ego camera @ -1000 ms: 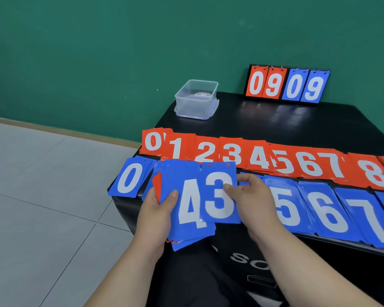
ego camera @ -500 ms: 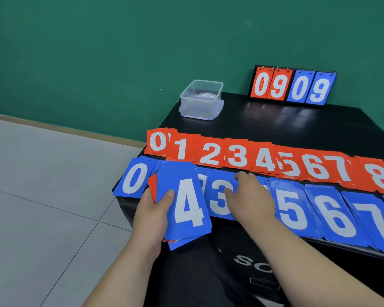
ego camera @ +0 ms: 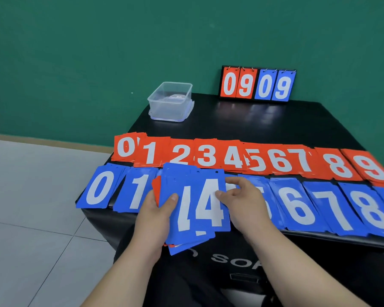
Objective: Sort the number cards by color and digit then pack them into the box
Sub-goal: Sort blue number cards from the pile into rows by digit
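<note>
Now left hand (ego camera: 155, 209) grips stack (ego camera: 175, 187); right hand (ego camera: 242, 200) pinches blue 4 (ego camera: 211, 209).

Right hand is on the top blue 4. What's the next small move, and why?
Probably slide the blue 4 off the stack in the left hand and lay it just left of the blue 5, below the red 4. The right hand pinches its edge, and the blue row runs in digit order.
</note>
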